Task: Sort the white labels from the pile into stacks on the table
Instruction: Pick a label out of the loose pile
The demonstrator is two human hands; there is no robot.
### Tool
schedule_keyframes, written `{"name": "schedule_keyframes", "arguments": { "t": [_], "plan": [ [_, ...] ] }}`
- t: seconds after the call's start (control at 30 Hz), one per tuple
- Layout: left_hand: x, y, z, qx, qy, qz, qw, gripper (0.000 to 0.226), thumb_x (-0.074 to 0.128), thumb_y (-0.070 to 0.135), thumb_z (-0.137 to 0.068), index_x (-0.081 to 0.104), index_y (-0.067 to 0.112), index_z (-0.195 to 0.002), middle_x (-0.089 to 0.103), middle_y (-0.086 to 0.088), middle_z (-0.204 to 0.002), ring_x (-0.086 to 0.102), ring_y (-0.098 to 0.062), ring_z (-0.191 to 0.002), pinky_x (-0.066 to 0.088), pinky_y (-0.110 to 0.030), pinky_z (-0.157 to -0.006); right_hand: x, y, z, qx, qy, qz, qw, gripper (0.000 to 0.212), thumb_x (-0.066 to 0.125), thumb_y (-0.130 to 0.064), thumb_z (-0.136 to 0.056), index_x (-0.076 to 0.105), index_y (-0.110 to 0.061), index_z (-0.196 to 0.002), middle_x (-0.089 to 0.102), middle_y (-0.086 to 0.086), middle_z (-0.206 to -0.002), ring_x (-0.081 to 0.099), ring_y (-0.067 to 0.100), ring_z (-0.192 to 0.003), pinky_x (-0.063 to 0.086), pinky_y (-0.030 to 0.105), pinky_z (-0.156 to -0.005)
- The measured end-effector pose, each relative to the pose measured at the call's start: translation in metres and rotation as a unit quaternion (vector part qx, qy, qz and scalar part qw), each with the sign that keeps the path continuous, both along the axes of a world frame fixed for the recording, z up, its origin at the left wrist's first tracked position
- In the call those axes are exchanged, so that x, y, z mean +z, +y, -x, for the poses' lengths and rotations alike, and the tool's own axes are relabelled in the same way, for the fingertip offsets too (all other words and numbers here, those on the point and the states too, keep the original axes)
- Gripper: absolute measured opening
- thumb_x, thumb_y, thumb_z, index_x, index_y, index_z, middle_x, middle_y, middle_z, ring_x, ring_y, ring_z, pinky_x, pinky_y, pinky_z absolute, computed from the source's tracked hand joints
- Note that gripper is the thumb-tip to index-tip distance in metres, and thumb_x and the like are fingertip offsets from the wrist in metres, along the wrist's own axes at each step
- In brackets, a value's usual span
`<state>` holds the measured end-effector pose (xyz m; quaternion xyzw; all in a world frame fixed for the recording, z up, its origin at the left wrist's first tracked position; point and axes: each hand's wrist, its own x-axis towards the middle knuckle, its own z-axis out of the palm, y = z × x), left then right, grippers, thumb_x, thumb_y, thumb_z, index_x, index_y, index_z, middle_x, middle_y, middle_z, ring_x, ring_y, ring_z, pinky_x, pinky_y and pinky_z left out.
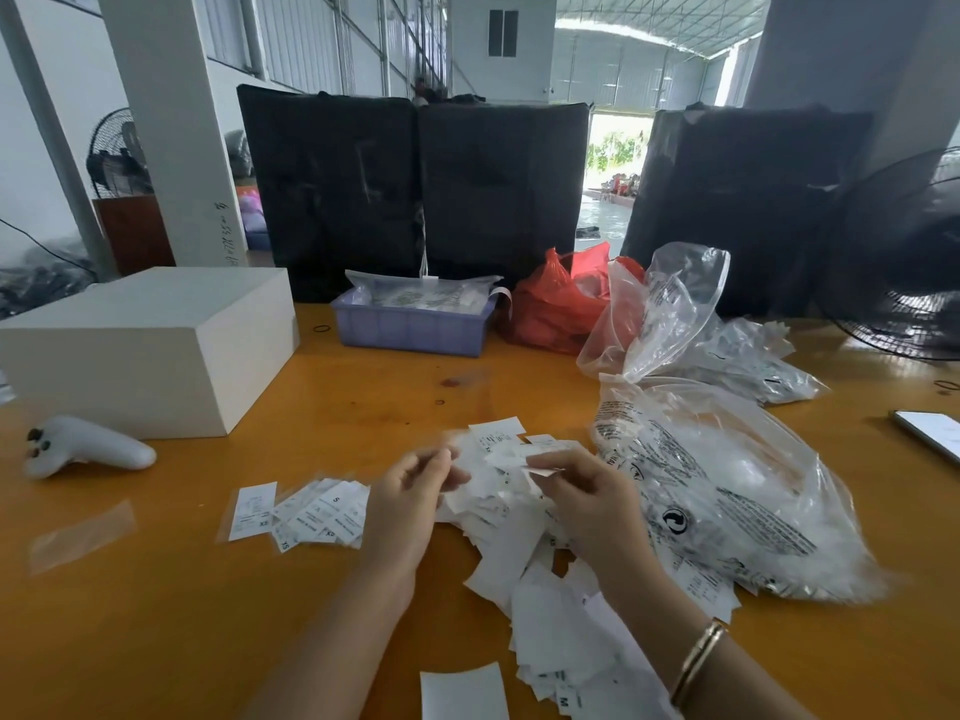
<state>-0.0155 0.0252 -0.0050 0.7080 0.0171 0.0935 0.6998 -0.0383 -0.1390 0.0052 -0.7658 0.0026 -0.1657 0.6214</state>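
Fingers of the right hand (582, 491) pinch a single white label (540, 467) at centre frame, while the left hand (415, 491) curls beside it with thumb and fingertips drawn together, though blur hides whether they grip anything. Under both wrists the loose pile of labels (519, 553) spills toward the bottom edge, with a fanned stack of sorted labels (317, 511) just left on the orange table (156, 615). Crowding in on the right is a clear plastic bag (727, 491); farther out sit a white box (150, 345) and white controller (83, 446) at left, a purple tray (415, 324) and red bag (561, 304) behind.
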Motion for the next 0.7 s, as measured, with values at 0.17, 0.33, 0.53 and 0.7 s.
{"name": "schedule_keyframes", "arguments": {
  "t": [0.17,0.33,0.53,0.7],
  "plan": [
    [0.0,-0.007,0.008,-0.056,-0.003,-0.031,0.998,0.01,0.059,0.032,-0.092,0.069,0.03,-0.092,0.073,0.019,-0.082,0.066,0.006,-0.08,0.049,-0.016,-0.069,-0.002,-0.011,0.015,0.02,0.017,-0.101,0.995,0.037,0.053,0.0,-0.091,0.075,-0.027,-0.081,0.074,-0.004,-0.086,0.07,0.011,-0.081,0.054,0.02,-0.064],
    [0.001,-0.014,0.012,-0.079,-0.023,-0.074,0.994,0.01,0.067,0.037,-0.084,0.071,0.028,-0.086,0.07,0.022,-0.08,0.063,0.008,-0.078,0.047,-0.008,-0.059,0.003,-0.013,0.025,0.026,0.01,-0.205,0.978,0.014,0.064,-0.027,-0.083,0.078,-0.026,-0.087,0.073,-0.004,-0.083,0.064,0.009,-0.073,0.053,0.019,-0.068],
    [0.004,-0.017,0.018,-0.09,-0.085,-0.114,0.986,0.002,0.068,0.028,-0.086,0.066,0.029,-0.085,0.074,0.012,-0.082,0.067,-0.001,-0.083,0.048,-0.006,-0.065,0.004,-0.015,0.024,0.005,0.024,-0.291,0.956,0.043,0.063,0.004,-0.084,0.066,-0.031,-0.109,0.069,0.005,-0.084,0.066,0.02,-0.079,0.055,0.03,-0.077],
    [0.006,-0.015,0.018,-0.091,-0.133,-0.165,0.973,0.01,0.066,0.024,-0.087,0.064,0.033,-0.083,0.072,0.011,-0.083,0.066,-0.002,-0.083,0.047,-0.006,-0.065,0.003,-0.015,0.023,0.002,0.043,-0.324,0.945,0.013,0.067,-0.003,-0.083,0.07,-0.011,-0.093,0.074,0.009,-0.091,0.072,0.023,-0.084,0.055,0.03,-0.073]
  ]
}}
